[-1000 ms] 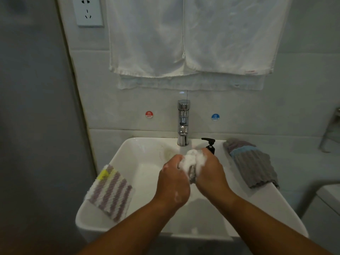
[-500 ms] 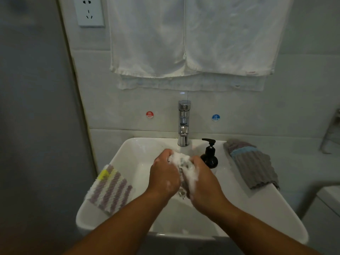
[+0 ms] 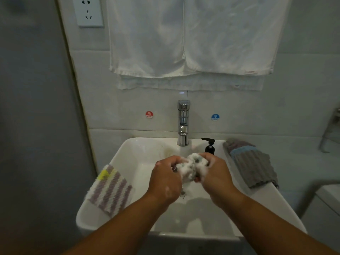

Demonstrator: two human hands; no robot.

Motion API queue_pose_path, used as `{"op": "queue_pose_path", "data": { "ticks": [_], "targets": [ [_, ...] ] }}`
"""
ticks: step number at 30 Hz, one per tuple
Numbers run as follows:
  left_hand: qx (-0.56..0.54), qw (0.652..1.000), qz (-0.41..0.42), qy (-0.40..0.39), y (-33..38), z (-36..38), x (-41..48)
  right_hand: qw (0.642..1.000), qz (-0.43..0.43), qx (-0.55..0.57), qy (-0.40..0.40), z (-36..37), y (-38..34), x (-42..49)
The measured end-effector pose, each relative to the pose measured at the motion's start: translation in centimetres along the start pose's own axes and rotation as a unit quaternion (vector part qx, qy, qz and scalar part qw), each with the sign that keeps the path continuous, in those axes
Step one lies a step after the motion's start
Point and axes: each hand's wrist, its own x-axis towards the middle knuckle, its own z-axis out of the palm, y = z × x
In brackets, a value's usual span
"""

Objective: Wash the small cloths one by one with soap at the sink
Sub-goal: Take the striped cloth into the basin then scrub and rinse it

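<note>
A small grey cloth [image 3: 191,167], bunched up and thick with white soap foam, is held over the white sink [image 3: 139,153]. My left hand [image 3: 165,178] grips its left side and my right hand [image 3: 216,174] grips its right side, fingers curled into it. A purple-and-white striped cloth [image 3: 110,190] lies on the sink's left rim. A stack of grey and blue cloths [image 3: 252,162] lies on the right rim. A black soap pump bottle [image 3: 209,146] stands behind my right hand, partly hidden by it.
The chrome tap [image 3: 183,123] stands at the back of the sink with hot and cold stickers on the tiled wall beside it. White towels [image 3: 189,39] hang above. A grey wall closes in on the left, and a white fixture edge shows at the right.
My hands have kept rubbing the foamy cloth: they shifted left and nearer the tap, then spread a little apart, the cloth now stretched between them. The soap bottle is partly covered again.
</note>
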Motion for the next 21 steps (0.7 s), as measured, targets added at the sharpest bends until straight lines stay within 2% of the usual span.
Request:
{"op": "queue_pose_path", "data": {
  "ticks": [5,10,14,18,21],
  "targets": [
    [0.001,0.998,-0.013,0.056,-0.5,-0.6,1.3,0.999,-0.017,-0.024,-0.046,1.1,0.0,-1.6],
    [0.019,0.999,0.002,0.026,-0.4,0.1,0.2,0.999,-0.008,-0.035,0.012,0.3,0.4,0.4],
    [-0.045,0.997,-0.022,0.066,-0.1,-0.5,1.1,0.998,-0.023,-0.050,-0.037,1.3,0.6,-1.4],
    [-0.103,0.994,-0.035,0.016,0.3,-0.4,0.6,0.999,-0.030,-0.028,0.024,0.2,0.5,0.4],
    [-0.109,0.992,-0.042,0.037,0.3,-0.4,1.0,0.999,-0.019,-0.024,0.019,0.5,0.7,0.2]
  ]
}}
